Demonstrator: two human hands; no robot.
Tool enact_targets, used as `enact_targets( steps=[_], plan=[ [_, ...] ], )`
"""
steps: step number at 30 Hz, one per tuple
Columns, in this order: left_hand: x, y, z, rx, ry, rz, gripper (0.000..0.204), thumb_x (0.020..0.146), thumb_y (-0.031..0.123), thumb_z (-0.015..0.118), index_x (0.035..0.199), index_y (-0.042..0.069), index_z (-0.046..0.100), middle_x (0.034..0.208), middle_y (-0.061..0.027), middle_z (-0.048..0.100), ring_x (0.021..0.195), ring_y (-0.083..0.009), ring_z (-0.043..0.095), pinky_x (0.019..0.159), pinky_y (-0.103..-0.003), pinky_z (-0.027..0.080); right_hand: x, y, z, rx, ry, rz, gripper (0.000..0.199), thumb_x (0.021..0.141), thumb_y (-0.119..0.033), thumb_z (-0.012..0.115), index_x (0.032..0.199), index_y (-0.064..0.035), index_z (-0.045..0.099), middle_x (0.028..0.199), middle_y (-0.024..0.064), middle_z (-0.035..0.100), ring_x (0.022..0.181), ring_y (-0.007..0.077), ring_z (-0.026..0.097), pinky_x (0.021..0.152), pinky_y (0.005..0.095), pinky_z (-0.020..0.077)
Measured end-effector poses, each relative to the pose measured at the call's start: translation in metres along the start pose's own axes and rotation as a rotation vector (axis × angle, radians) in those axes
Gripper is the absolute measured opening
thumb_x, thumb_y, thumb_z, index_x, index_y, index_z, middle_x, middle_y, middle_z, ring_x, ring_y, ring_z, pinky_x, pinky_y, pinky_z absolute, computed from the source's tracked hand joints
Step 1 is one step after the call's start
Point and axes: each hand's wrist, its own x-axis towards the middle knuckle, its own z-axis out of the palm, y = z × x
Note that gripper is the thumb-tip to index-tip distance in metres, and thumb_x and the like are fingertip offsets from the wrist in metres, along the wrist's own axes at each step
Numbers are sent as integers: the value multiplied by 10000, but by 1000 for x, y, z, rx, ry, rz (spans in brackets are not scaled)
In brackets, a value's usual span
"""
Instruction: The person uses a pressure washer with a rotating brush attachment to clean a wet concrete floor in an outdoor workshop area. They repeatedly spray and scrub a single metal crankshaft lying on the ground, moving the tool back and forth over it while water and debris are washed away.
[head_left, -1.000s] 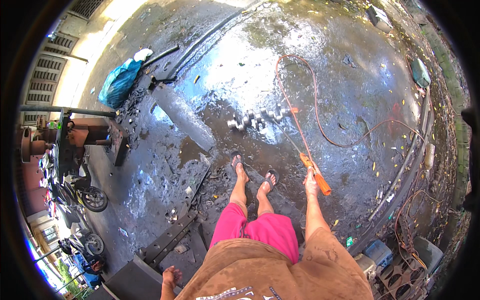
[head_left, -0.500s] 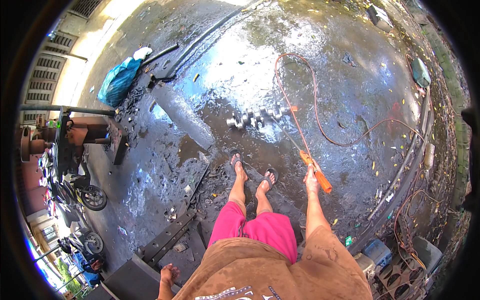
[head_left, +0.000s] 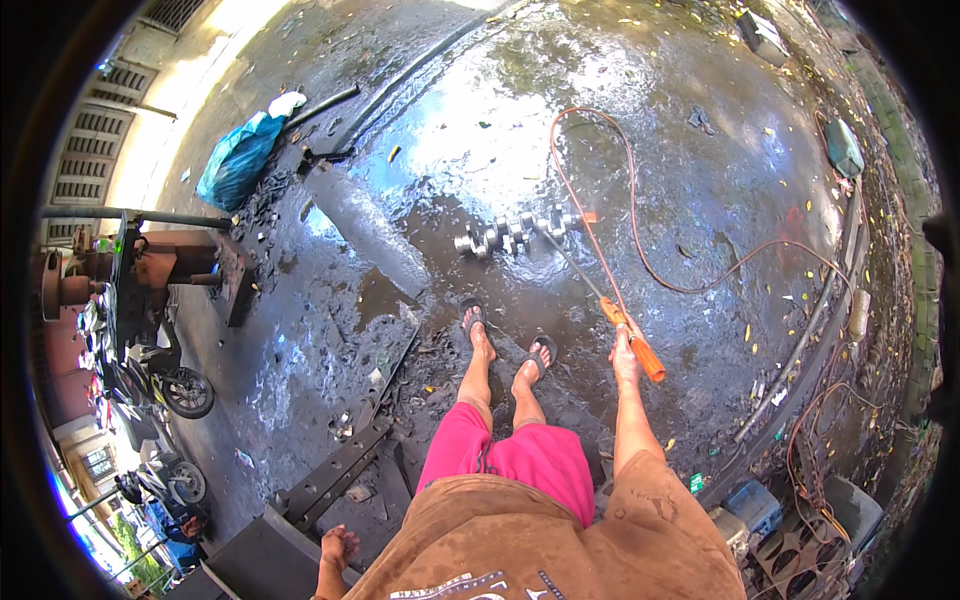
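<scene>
My right hand (head_left: 624, 345) is wrapped round the orange handle of a spray gun (head_left: 645, 358). Its thin metal lance reaches forward and left toward a shiny crankshaft (head_left: 512, 234), which lies on the wet ground ahead of my feet. The lance tip appears close to the crankshaft's right part; whether they touch, I cannot tell. A reddish hose (head_left: 640, 255) runs from the gun, loops forward and then trails to the right. My left hand (head_left: 339, 544) hangs low at my left side with loosely bent fingers and holds nothing.
A flat dark slab (head_left: 365, 230) lies left of the crankshaft. Blue plastic sacking (head_left: 240, 160) and a rusty machine stand (head_left: 180, 265) are farther left, with parked motorbikes (head_left: 185, 392) behind. Metal beams (head_left: 335, 465) lie near my left leg. Containers (head_left: 755, 507) and an engine block (head_left: 800, 550) sit at lower right.
</scene>
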Motion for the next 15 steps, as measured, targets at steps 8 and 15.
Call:
enact_targets(
  steps=[8,15],
  plan=[
    [-2,5,2,5,-4,9,266,953,308,526,1161,147,490,985,-91,629,791,-238,628,671,-402,497,9,0,0,-142,35,-26,365,897,-326,622,1215,-149,633,630,44,623,423,124,542,475,302,446],
    [-2,3,2,-8,5,5,251,949,303,529,1145,149,497,946,-81,623,759,-233,624,655,-399,493,8,1,-4,-192,40,-62,341,892,-317,623,1188,-150,651,599,43,614,426,123,544,494,306,455]
  ],
)
